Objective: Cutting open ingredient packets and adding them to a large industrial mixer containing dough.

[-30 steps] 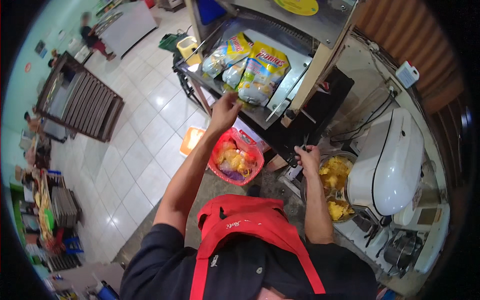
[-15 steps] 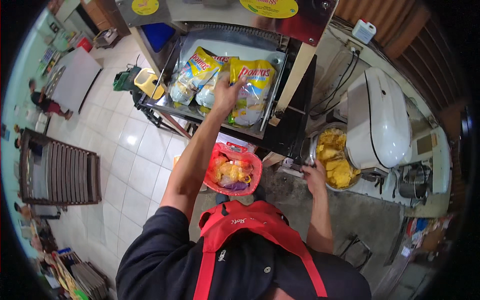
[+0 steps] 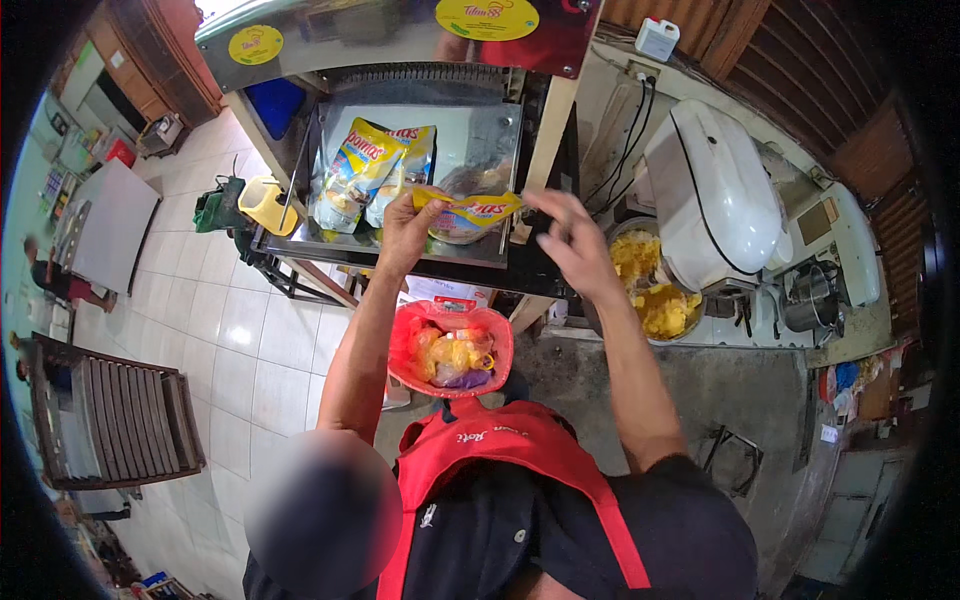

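A yellow and white plastic pouch [image 3: 470, 218] is pinched by its left corner in my left hand [image 3: 406, 232]. It is raised in front of the metal tray [image 3: 500, 125], its top edge pointing right. My right hand [image 3: 575, 245] is beside the pouch's right end, fingers apart and slightly blurred, with no firm hold visible. Two similar pouches lie overlapping on the tray's left side, the front pouch [image 3: 358, 170] partly covering the back pouch [image 3: 418, 160].
Below the tray stands a red basket [image 3: 400, 370] containing plastic wrappers. To the right, a white stand mixer [image 3: 715, 190] leans over a metal bowl with yellow dough-like mixture [image 3: 665, 312]. A wooden post [image 3: 552, 135] rises beside the tray. A slatted rack [image 3: 130, 415] stands left.
My left hand has lifted the right-hand pouch off the tray, toward me. My right hand has left the bowl's rim and come up beside the pouch. The view has shifted.
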`<action>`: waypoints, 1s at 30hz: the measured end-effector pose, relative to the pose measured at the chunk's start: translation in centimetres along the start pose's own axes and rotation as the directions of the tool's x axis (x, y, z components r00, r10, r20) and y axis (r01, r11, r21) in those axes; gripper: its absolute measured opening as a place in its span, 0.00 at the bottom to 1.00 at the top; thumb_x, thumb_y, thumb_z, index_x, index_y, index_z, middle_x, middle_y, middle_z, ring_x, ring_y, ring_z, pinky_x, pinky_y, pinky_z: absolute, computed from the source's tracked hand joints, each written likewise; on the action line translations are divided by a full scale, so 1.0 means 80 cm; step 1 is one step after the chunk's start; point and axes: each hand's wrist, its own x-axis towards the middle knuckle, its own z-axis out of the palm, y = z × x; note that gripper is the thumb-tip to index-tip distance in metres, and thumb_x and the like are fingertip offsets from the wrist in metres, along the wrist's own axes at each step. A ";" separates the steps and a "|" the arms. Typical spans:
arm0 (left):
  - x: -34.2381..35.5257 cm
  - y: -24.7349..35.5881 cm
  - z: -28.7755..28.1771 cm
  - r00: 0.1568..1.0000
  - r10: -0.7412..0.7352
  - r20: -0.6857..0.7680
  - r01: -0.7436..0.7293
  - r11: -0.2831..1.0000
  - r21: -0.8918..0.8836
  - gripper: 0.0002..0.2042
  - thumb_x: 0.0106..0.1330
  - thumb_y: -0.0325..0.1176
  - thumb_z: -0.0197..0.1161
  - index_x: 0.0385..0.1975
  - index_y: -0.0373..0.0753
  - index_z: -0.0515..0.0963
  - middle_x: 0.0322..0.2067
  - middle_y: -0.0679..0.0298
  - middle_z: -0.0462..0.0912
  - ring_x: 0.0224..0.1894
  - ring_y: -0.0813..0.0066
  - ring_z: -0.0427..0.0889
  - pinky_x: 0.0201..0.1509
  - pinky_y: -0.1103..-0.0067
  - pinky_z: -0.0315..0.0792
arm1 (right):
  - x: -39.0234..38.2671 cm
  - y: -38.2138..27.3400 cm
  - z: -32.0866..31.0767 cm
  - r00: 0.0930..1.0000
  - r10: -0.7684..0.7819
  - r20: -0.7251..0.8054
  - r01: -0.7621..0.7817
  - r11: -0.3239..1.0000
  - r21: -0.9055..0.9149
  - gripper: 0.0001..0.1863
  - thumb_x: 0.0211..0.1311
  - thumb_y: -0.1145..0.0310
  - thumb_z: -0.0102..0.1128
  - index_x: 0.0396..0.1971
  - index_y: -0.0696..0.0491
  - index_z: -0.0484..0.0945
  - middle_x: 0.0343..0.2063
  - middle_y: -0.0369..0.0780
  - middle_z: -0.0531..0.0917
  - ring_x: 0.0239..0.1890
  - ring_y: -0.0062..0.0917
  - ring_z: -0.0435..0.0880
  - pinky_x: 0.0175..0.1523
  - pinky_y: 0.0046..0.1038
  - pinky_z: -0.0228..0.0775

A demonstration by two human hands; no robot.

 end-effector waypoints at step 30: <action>0.027 -0.021 -0.052 0.994 -0.019 -0.106 0.029 0.995 0.091 0.13 0.68 0.35 0.63 0.46 0.34 0.80 0.37 0.68 0.84 0.39 0.82 0.79 0.46 0.80 0.72 | 0.130 0.009 0.045 0.987 0.117 -0.112 -0.141 0.959 -0.245 0.12 0.53 0.60 0.69 0.30 0.54 0.84 0.27 0.43 0.83 0.28 0.34 0.83 0.34 0.33 0.72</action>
